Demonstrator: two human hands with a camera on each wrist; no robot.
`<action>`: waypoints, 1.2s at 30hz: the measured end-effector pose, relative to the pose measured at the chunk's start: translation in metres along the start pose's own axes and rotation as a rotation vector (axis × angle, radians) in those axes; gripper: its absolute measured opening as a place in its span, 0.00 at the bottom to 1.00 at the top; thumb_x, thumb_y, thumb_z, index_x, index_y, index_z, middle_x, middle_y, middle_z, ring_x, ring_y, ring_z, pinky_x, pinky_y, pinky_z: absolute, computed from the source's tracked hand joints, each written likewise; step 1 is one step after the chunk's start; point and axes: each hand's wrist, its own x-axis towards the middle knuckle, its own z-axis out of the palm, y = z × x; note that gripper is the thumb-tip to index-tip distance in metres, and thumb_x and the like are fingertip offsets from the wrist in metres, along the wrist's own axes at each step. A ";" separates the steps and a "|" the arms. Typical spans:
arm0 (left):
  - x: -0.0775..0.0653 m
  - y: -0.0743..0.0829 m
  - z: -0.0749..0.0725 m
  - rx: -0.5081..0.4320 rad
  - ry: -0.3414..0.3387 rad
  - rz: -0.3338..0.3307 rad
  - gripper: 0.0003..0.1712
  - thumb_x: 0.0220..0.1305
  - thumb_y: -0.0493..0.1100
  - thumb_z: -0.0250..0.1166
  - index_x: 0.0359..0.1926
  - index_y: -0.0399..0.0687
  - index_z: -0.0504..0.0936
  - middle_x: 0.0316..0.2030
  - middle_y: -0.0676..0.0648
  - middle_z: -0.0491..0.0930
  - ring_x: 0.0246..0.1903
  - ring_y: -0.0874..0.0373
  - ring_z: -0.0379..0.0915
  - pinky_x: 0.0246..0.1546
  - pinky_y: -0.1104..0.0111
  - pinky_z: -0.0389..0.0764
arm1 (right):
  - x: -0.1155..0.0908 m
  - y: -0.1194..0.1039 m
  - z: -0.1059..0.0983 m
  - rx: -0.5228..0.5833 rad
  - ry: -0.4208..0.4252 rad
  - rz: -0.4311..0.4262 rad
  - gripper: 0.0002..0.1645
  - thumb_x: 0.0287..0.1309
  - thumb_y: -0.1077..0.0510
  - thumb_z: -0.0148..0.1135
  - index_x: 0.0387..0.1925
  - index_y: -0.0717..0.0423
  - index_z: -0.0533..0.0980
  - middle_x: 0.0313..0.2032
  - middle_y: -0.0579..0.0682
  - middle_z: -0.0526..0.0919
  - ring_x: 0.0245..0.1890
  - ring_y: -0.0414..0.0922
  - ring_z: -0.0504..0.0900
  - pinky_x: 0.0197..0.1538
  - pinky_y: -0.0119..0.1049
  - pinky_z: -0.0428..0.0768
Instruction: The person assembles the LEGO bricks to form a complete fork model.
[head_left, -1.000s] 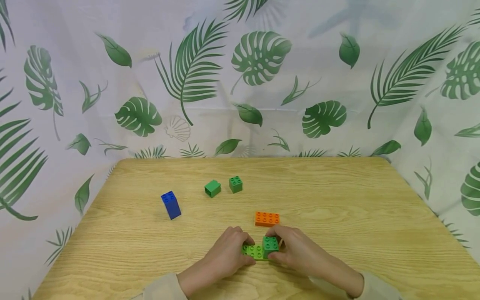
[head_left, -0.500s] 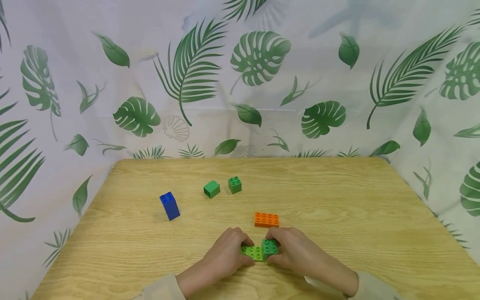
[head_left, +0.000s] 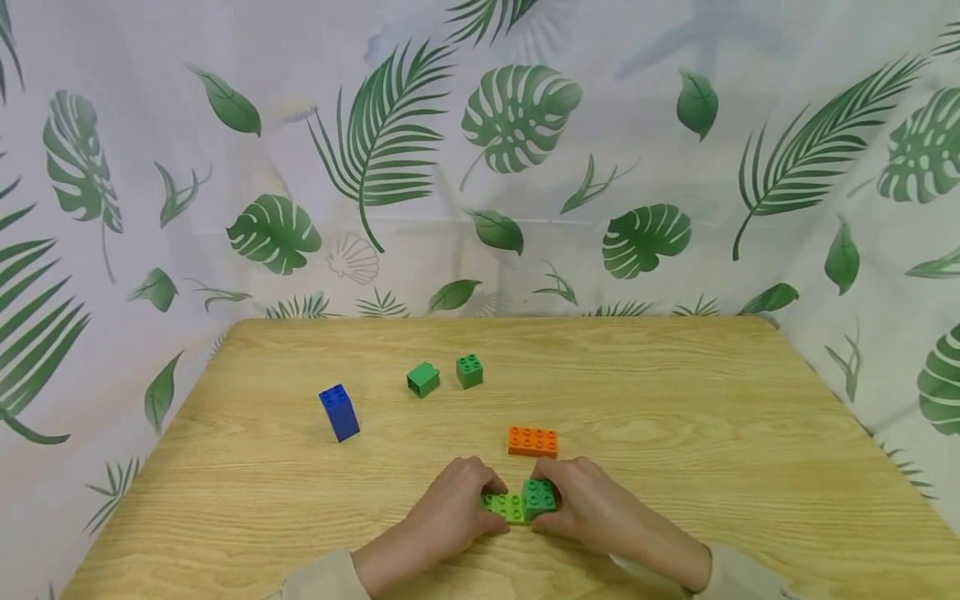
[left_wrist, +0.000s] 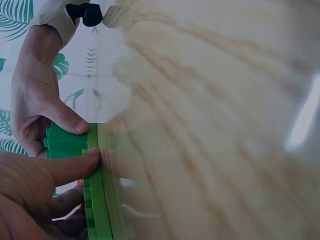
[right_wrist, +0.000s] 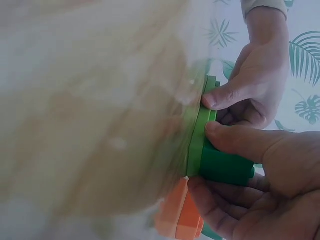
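In the head view a light green building plate lies flat near the front of the table. A darker green two-by-two building brick sits upright on its right end. My left hand grips the plate's left part, thumb on the near side and fingers on the far side. My right hand pinches the darker green brick between thumb and fingers. In the right wrist view its thumb lies by the seam where brick and plate meet. Both thumbs are close to each other in the left wrist view.
An orange building brick lies just beyond my right hand. Farther back are a green brick on its side and an upright green brick. A tall blue brick stands at the left. Leaf-patterned cloth hangs behind the wooden table.
My right hand has shifted slightly left and toward me around the darker green brick, which sits a touch lower over the plate. My left hand keeps its grip on the plate.
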 end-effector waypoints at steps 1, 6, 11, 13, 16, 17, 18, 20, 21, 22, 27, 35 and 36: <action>0.000 0.000 0.000 0.001 0.001 0.002 0.18 0.50 0.42 0.84 0.42 0.44 0.91 0.36 0.55 0.82 0.40 0.61 0.74 0.44 0.69 0.78 | 0.000 0.000 0.000 0.000 -0.002 0.008 0.19 0.51 0.60 0.82 0.38 0.55 0.77 0.28 0.36 0.78 0.26 0.29 0.72 0.29 0.28 0.75; 0.001 -0.001 0.000 -0.004 -0.004 -0.001 0.19 0.49 0.42 0.84 0.43 0.44 0.91 0.36 0.54 0.82 0.41 0.61 0.74 0.44 0.68 0.78 | 0.000 -0.001 0.001 0.001 0.000 0.050 0.20 0.51 0.60 0.82 0.39 0.57 0.77 0.29 0.38 0.78 0.27 0.30 0.73 0.30 0.28 0.76; 0.000 -0.002 0.000 -0.011 -0.011 -0.005 0.19 0.49 0.42 0.84 0.43 0.44 0.91 0.36 0.54 0.82 0.41 0.61 0.75 0.44 0.68 0.78 | 0.000 0.000 0.002 0.020 -0.008 0.079 0.21 0.51 0.57 0.82 0.41 0.56 0.77 0.31 0.39 0.77 0.29 0.32 0.72 0.31 0.30 0.75; 0.001 -0.002 -0.001 -0.018 -0.016 -0.002 0.19 0.49 0.42 0.84 0.43 0.44 0.91 0.37 0.54 0.82 0.41 0.60 0.75 0.45 0.68 0.79 | -0.001 0.001 0.002 0.044 -0.021 0.098 0.24 0.51 0.54 0.83 0.43 0.57 0.78 0.32 0.39 0.78 0.29 0.33 0.73 0.32 0.30 0.75; 0.001 -0.002 -0.001 -0.035 -0.029 -0.003 0.19 0.50 0.41 0.84 0.44 0.44 0.91 0.38 0.54 0.83 0.42 0.60 0.76 0.46 0.67 0.79 | -0.001 0.002 0.000 0.078 -0.047 0.136 0.30 0.51 0.47 0.82 0.49 0.58 0.79 0.33 0.40 0.79 0.29 0.35 0.73 0.32 0.31 0.75; 0.001 -0.002 -0.001 -0.042 -0.032 -0.004 0.19 0.50 0.41 0.84 0.44 0.44 0.91 0.38 0.54 0.83 0.43 0.60 0.76 0.46 0.67 0.79 | -0.001 0.002 -0.002 0.093 -0.055 0.148 0.32 0.52 0.45 0.81 0.51 0.59 0.79 0.33 0.40 0.79 0.28 0.36 0.73 0.32 0.32 0.75; 0.002 -0.002 -0.001 -0.045 -0.032 -0.003 0.19 0.50 0.41 0.84 0.44 0.43 0.91 0.38 0.54 0.83 0.43 0.60 0.77 0.46 0.67 0.79 | -0.001 0.003 -0.004 0.112 -0.061 0.162 0.33 0.53 0.44 0.80 0.52 0.60 0.80 0.34 0.41 0.80 0.29 0.37 0.74 0.32 0.32 0.75; 0.002 -0.002 -0.001 -0.051 -0.034 -0.006 0.19 0.50 0.40 0.83 0.44 0.43 0.91 0.38 0.53 0.83 0.43 0.59 0.77 0.46 0.67 0.80 | -0.001 0.003 -0.010 0.153 -0.065 0.175 0.34 0.56 0.42 0.78 0.54 0.61 0.80 0.35 0.42 0.81 0.31 0.38 0.76 0.34 0.33 0.77; 0.002 -0.002 -0.001 -0.050 -0.032 -0.007 0.19 0.50 0.40 0.84 0.44 0.43 0.91 0.38 0.53 0.83 0.43 0.59 0.77 0.46 0.67 0.80 | -0.001 0.003 -0.014 0.170 -0.062 0.179 0.32 0.58 0.42 0.76 0.54 0.61 0.80 0.36 0.42 0.82 0.32 0.38 0.77 0.36 0.33 0.78; 0.002 -0.002 -0.001 -0.049 -0.031 -0.008 0.19 0.50 0.40 0.84 0.44 0.43 0.91 0.38 0.53 0.83 0.43 0.59 0.77 0.46 0.67 0.80 | 0.000 0.004 -0.019 0.188 -0.057 0.177 0.31 0.61 0.43 0.74 0.54 0.62 0.80 0.38 0.42 0.83 0.34 0.39 0.79 0.37 0.33 0.79; 0.001 -0.001 -0.001 -0.049 -0.034 -0.029 0.19 0.50 0.41 0.84 0.44 0.43 0.91 0.38 0.53 0.83 0.43 0.59 0.76 0.47 0.66 0.79 | 0.004 0.012 -0.042 0.206 -0.015 0.173 0.24 0.73 0.44 0.62 0.53 0.60 0.82 0.42 0.43 0.86 0.42 0.42 0.83 0.45 0.36 0.81; 0.001 -0.001 -0.002 -0.040 -0.038 -0.037 0.19 0.50 0.41 0.84 0.44 0.44 0.91 0.38 0.54 0.83 0.43 0.60 0.76 0.46 0.67 0.79 | 0.014 0.038 -0.065 0.207 0.049 0.149 0.23 0.73 0.49 0.63 0.57 0.64 0.80 0.49 0.49 0.86 0.47 0.44 0.83 0.49 0.39 0.81; 0.001 -0.001 -0.002 -0.037 -0.036 -0.036 0.19 0.50 0.41 0.84 0.44 0.44 0.91 0.38 0.54 0.83 0.43 0.60 0.76 0.46 0.67 0.79 | 0.016 0.041 -0.067 0.210 0.054 0.152 0.24 0.73 0.49 0.63 0.57 0.64 0.80 0.49 0.49 0.86 0.47 0.44 0.83 0.49 0.39 0.82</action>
